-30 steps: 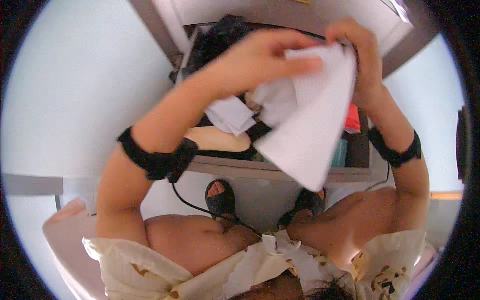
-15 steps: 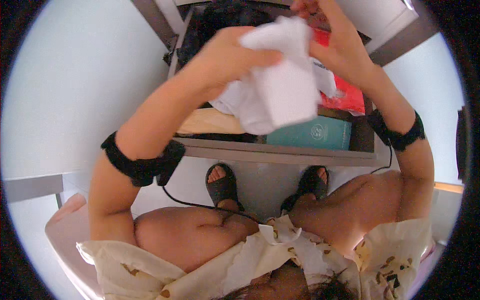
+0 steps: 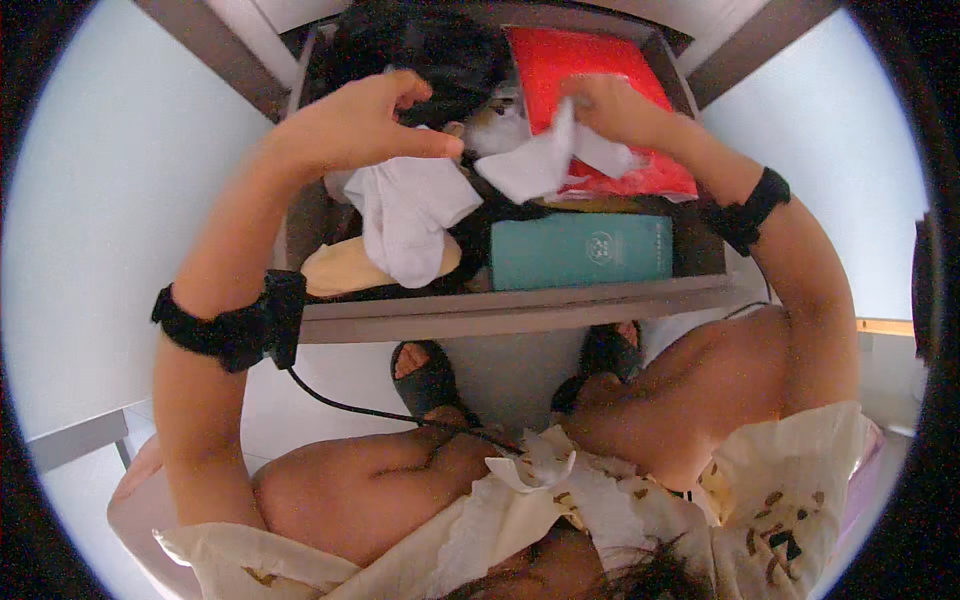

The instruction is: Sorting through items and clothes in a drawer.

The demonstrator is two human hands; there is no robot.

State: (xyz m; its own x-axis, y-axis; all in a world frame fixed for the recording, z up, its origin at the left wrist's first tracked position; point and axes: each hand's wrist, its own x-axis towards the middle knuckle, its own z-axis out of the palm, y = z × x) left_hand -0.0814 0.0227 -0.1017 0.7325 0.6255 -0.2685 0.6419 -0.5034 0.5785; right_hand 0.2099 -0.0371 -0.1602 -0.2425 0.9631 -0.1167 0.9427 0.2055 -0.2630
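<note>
Left hand [image 3: 350, 125]: hovering over the open drawer [image 3: 520, 305], palm down, thumb pointing right and the fingers [image 3: 405, 90] curling loosely; it is lying against the top of the white cloth [image 3: 410, 215], but whether it is gripping the cloth cannot be told.
Right hand [image 3: 615, 105]: reaching in over the red packet [image 3: 590, 70], fingers clenching a crumpled white garment [image 3: 545, 160] at its upper edge.
White cloth: draping down from beneath the left hand, hanging over the left part of the drawer and covering part of the tan item [image 3: 345, 270].
White garment: bunching between the two hands, near the middle of the drawer, its lower corner pointing toward the left, overlapping the edge of the red packet.
Red packet: lying flat at the far right of the drawer, partly under the right hand.
Teal box [image 3: 580, 250]: lying flat just behind the drawer's front edge, right of the white cloth.
Dark clothing [image 3: 420, 45]: piling up at the far left corner of the drawer, beyond the left hand.
Wristbands: a black band wrapping the left forearm [image 3: 235, 325], another wrapping the right wrist [image 3: 745, 210].
Person: sitting with bare knees below the drawer, feet in dark sandals [image 3: 425, 380] resting on the floor under it.
</note>
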